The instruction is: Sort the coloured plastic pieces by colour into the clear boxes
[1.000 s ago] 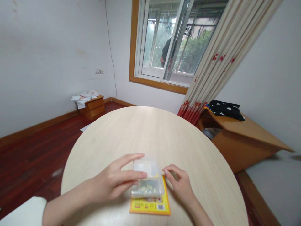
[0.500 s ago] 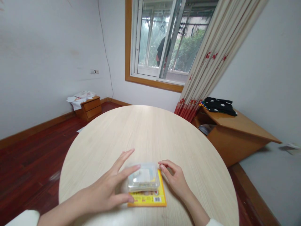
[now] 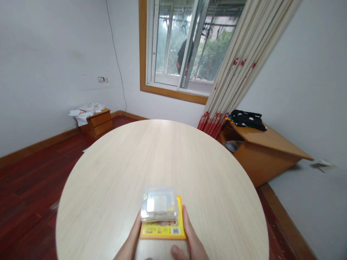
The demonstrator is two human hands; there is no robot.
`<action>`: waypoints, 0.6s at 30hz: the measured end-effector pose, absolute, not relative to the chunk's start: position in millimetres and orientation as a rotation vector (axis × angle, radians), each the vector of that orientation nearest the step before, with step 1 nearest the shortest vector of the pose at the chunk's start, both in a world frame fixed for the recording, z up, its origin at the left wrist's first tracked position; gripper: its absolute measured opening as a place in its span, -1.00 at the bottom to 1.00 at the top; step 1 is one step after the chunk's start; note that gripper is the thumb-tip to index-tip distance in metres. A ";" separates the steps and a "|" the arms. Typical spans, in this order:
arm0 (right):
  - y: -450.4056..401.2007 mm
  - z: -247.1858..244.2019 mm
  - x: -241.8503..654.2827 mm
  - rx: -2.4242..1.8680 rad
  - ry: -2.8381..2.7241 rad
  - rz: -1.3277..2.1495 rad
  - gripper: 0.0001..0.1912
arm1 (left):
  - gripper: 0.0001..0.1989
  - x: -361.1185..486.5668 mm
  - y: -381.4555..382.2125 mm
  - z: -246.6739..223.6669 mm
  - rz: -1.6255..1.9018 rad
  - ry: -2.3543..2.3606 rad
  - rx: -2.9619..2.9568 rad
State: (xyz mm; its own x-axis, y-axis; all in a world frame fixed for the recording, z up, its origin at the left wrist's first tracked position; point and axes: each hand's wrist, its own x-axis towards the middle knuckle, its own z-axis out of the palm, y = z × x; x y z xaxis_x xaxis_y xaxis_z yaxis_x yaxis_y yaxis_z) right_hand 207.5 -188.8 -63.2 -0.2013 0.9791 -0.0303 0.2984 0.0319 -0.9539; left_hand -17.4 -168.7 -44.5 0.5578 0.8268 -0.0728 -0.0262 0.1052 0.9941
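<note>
In the head view, a round table (image 3: 162, 155) is carrying a two-part stack, which is lying toward the near edge, about midway between the left and right edges. A yellow flat item (image 3: 157, 231) with an orange border is forming the base; a barcode (image 3: 175, 231) is showing at its near right corner. A clear plastic case (image 3: 159, 206) is resting on top, leaving the near strip and the right margin of the yellow flat item exposed. The left hand (image 3: 131, 236) is extending along the left side of the stack, its fingers lying close to the edge. The right hand (image 3: 193, 236) is running along the right edge of the yellow flat item, its thumb bending inward near the table's near side. The two hands are standing a narrow gap apart, with the stack between them; whether either is gripping cannot be told. Beyond the table's far left edge, papers (image 3: 84, 111) are lying on a small drawer unit (image 3: 101, 122). Beyond the far right edge, dark clothing (image 3: 248, 120) is lying on a wooden cabinet (image 3: 267, 159).
</note>
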 end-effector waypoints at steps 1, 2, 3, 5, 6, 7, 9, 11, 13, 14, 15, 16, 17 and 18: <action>-187.6 -62.6 207.9 -1.342 -1.613 1.184 -0.01 | -0.09 -14.3 -165.1 -44.9 0.737 0.750 1.317; -186.2 -61.6 209.2 -1.363 -1.640 1.173 -0.02 | -0.10 -12.2 -160.6 -45.2 0.742 0.738 1.324; -184.4 -60.0 211.1 -1.387 -1.674 1.162 -0.04 | -0.10 -10.7 -155.0 -45.0 0.743 0.733 1.343; -179.1 -55.3 215.4 -1.454 -1.731 1.124 -0.11 | -0.10 -7.1 -140.0 -41.9 0.730 0.742 1.406; -175.1 -52.4 217.5 -1.494 -1.747 1.089 -0.15 | -0.09 -4.0 -130.5 -38.8 0.716 0.738 1.435; -169.9 -49.5 219.4 -1.537 -1.745 1.040 -0.19 | -0.09 0.5 -119.6 -34.7 0.696 0.723 1.452; -155.8 -45.6 223.9 -1.610 -1.725 0.927 -0.22 | -0.14 14.1 -94.4 -24.6 0.691 0.641 1.465; -137.5 -45.5 230.8 -1.672 -1.717 0.829 -0.21 | -0.20 32.9 -67.1 -14.1 0.674 0.517 1.441; -117.7 -48.7 241.5 -1.713 -1.710 0.715 -0.22 | -0.25 54.5 -40.9 -5.7 0.655 0.432 1.410; -107.9 -50.8 248.2 -1.732 -1.702 0.662 -0.23 | -0.30 65.6 -29.0 -2.8 0.643 0.434 1.402; -98.7 -52.8 255.7 -1.757 -1.695 0.616 -0.24 | -0.34 76.7 -18.0 -0.8 0.637 0.452 1.402; -90.0 -54.2 263.7 -1.791 -1.679 0.573 -0.25 | -0.36 87.8 -8.0 0.3 0.621 0.457 1.410; -81.9 -54.9 272.0 -1.824 -1.659 0.529 -0.26 | -0.38 98.9 1.2 0.6 0.617 0.434 1.407; -74.6 -54.8 280.3 -1.858 -1.633 0.482 -0.27 | -0.39 109.9 9.7 0.3 0.613 0.390 1.405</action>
